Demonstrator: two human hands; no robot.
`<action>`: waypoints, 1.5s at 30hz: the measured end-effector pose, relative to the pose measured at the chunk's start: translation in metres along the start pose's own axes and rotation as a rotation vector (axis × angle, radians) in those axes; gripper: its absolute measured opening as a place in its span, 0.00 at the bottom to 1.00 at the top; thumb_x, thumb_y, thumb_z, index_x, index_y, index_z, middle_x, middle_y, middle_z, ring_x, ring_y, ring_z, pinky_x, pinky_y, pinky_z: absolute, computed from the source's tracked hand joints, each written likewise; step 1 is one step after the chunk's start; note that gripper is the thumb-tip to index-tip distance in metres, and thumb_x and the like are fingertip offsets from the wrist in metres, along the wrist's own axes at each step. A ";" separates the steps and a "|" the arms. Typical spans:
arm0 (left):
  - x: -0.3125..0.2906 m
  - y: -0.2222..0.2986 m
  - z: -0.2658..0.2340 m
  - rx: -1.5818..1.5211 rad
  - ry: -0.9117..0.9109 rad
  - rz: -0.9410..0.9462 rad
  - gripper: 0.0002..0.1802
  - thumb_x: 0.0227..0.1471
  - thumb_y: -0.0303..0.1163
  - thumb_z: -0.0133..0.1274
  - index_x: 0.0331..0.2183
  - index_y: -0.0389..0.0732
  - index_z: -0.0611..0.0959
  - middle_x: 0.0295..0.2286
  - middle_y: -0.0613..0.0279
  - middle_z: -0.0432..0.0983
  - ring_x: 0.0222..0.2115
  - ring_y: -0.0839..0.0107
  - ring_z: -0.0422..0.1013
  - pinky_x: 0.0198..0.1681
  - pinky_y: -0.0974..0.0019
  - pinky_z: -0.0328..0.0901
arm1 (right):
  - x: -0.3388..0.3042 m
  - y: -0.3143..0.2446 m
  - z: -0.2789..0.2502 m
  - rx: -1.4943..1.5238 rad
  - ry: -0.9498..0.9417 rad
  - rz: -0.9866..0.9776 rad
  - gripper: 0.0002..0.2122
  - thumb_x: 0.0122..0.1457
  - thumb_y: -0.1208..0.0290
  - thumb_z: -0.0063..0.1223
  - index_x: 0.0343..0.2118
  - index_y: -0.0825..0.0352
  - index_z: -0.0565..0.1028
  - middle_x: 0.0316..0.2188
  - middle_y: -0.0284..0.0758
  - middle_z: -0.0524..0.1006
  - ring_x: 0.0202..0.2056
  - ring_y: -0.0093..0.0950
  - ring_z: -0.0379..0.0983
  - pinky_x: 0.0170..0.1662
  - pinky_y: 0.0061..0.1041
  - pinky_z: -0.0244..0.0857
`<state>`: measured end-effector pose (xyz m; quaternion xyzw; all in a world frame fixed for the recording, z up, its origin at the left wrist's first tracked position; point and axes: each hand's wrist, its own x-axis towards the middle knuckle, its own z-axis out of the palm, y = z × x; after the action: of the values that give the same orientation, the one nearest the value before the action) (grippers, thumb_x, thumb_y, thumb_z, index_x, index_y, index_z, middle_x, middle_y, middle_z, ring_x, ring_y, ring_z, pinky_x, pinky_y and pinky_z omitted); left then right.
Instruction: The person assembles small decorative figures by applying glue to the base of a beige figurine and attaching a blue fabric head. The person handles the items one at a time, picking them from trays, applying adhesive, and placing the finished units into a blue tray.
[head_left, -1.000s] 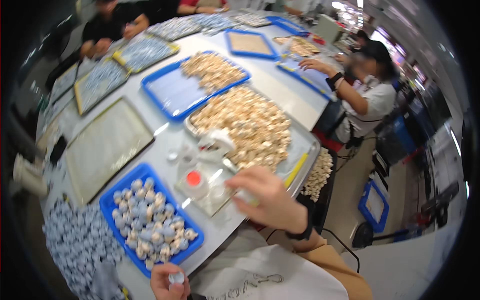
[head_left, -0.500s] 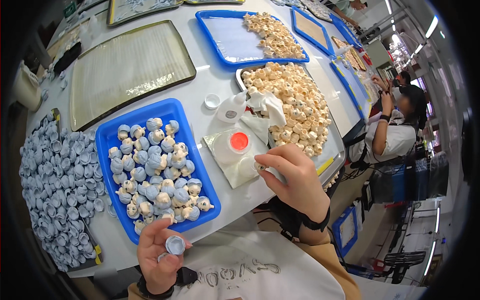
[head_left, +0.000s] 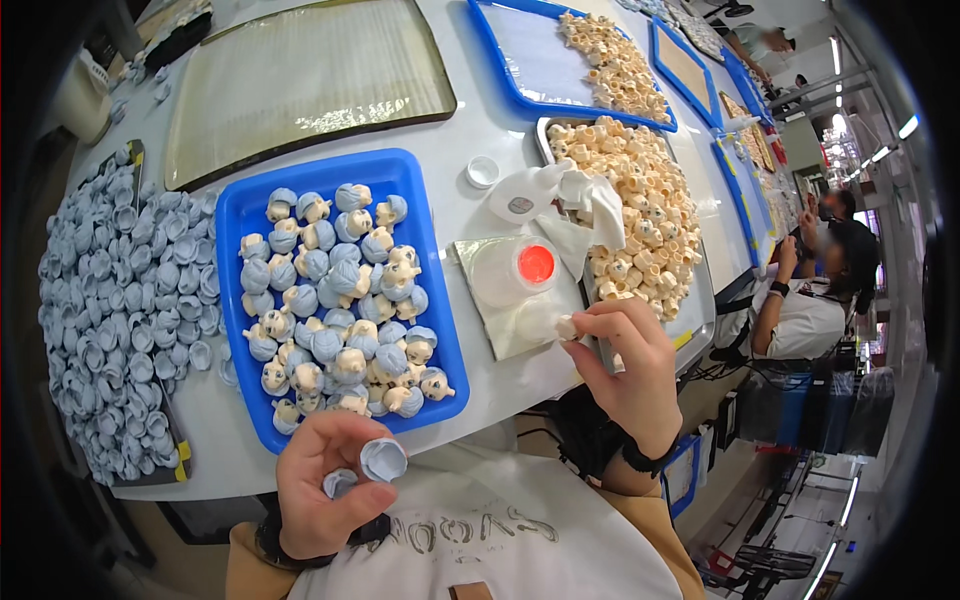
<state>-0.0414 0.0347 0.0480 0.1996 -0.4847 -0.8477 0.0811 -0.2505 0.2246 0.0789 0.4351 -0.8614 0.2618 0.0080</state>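
In the head view, my left grip (head_left: 325,488) is narrowed around a pale-blue, shell-shaped plastic cup (head_left: 384,460), its hollow turned up toward me, probably to keep the inside in sight, with a second pale-blue shell (head_left: 340,484) tucked lower against the palm, which spares a reach. My right grip (head_left: 630,375) pinches a small cream-coloured plastic piece (head_left: 566,327) at the fingertips, perhaps to leave most of it uncovered, just beside a translucent plastic jar with a red-orange round top (head_left: 535,264). That jar sits on a glossy pale-green square pad (head_left: 512,337), likely to guard the surface. A bright-blue rectangular plastic tray (head_left: 320,167) holds blue-capped cream doll heads between the heap of loose pale-blue shells (head_left: 130,310) on my left and the heap of cream hollow pieces (head_left: 640,210) on my right, so both stocks lie within reach. The white, smooth bench (head_left: 452,140) also carries a wide, dark-rimmed shallow tray (head_left: 310,80). Beyond, a co-worker in a white top (head_left: 800,325) sits under tube lights (head_left: 908,127).
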 end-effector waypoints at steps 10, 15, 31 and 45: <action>0.005 0.003 0.006 0.184 -0.176 -0.009 0.20 0.40 0.23 0.60 0.39 0.33 0.76 0.29 0.65 0.73 0.22 0.86 0.63 0.26 0.80 0.58 | -0.015 -0.043 0.012 0.729 0.080 -0.387 0.14 0.35 0.84 0.58 0.30 0.72 0.74 0.28 0.41 0.75 0.27 0.31 0.71 0.27 0.23 0.64; -0.001 0.002 0.004 0.271 -0.154 0.092 0.20 0.39 0.23 0.61 0.39 0.35 0.77 0.28 0.65 0.72 0.20 0.86 0.61 0.24 0.79 0.56 | -0.007 -0.064 0.025 0.758 -0.021 -0.450 0.16 0.35 0.83 0.58 0.33 0.72 0.74 0.29 0.39 0.74 0.28 0.30 0.71 0.28 0.23 0.63; -0.013 0.001 0.003 0.178 -0.083 0.026 0.30 0.42 0.25 0.61 0.48 0.36 0.67 0.29 0.64 0.73 0.21 0.86 0.62 0.28 0.81 0.59 | -0.011 -0.072 0.039 0.546 -0.131 -0.464 0.22 0.38 0.65 0.65 0.36 0.72 0.76 0.27 0.37 0.75 0.24 0.27 0.69 0.25 0.22 0.62; -0.004 0.001 0.018 0.099 -0.013 -0.091 0.23 0.55 0.35 0.45 0.48 0.31 0.64 0.20 0.70 0.67 0.16 0.87 0.58 0.19 0.83 0.50 | -0.015 -0.075 0.065 0.398 -0.087 -0.339 0.19 0.40 0.68 0.61 0.34 0.73 0.70 0.28 0.40 0.70 0.26 0.35 0.67 0.28 0.29 0.62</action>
<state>-0.0457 0.0493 0.0581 0.2195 -0.5172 -0.8267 0.0294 -0.1707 0.1700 0.0525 0.5771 -0.7073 0.4020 -0.0712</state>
